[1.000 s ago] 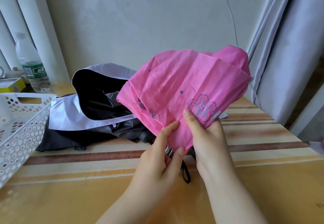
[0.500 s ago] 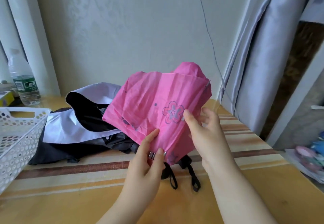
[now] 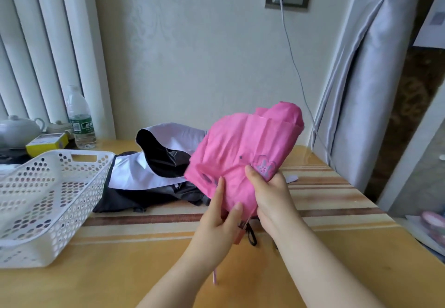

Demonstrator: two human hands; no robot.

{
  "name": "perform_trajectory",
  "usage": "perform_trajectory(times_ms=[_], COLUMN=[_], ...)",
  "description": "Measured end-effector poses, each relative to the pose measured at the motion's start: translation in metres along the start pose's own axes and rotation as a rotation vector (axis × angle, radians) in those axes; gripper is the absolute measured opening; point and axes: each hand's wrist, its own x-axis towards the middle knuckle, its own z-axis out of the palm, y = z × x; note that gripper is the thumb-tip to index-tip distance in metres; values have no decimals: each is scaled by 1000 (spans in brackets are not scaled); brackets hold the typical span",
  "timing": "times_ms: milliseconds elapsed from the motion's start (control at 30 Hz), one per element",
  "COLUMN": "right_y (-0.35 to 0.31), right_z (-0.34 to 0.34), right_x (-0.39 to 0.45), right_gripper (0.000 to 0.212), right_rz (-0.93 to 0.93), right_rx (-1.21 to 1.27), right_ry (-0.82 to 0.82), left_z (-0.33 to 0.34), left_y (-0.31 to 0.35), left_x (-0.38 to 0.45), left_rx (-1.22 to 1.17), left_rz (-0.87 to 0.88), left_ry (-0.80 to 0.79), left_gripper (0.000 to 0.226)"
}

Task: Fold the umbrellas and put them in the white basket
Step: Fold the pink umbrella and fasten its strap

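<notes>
A collapsed pink umbrella is held above the near middle of a yellow wooden tabletop, its gathered end low between both hands and its long axis slanted up and away toward the right, where the crumpled canopy bulges. The left hand is seen pinching the thin, glossy fabric between thumb and forefinger near the gathered end; the right hand is wrapped around the bunched folds just beside it, the thumb pressed below a printed purple flower. A black wrist strap is seen dangling beneath the hands. A striped brown and cream runner is laid across the tabletop. To the left, a white perforated plastic basket is set near the tabletop's left edge, with bare wood left in front of it. Behind the pink umbrella, a black and white umbrella is sprawled unfolded on the tabletop, just beside the basket's far right corner. A clear water bottle is stood near the back wall.
</notes>
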Motion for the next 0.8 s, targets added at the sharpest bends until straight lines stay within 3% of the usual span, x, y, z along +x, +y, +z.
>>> perform_trajectory(times_ms=[67,167,300,433,700,800], right_y=[2,2,-12,-49,-48,-48], right_z=[3,8,16,12,19,18], right_x=[-10,-22,-26,-11,-9,-9], right_gripper=[30,16,30,13,12,20], right_rz=[-17,12,30,47,13,26], right_rx=[-1,64,81,160,106,94], right_ry=[-26,-91,-99,-27,25,25], left_z=[-6,-12,-18,-20,-23,-21], left_y=[3,4,8,8,10,11], left_x=[-4,-9,-24,-41,-46,-45], left_rx=[-115,-201,-185,-138,-205,-153], left_rz=[-85,-81,-18,24,-96,-58], left_ry=[-11,18,86,72,-7,65], left_gripper=[61,52,40,41,32,28])
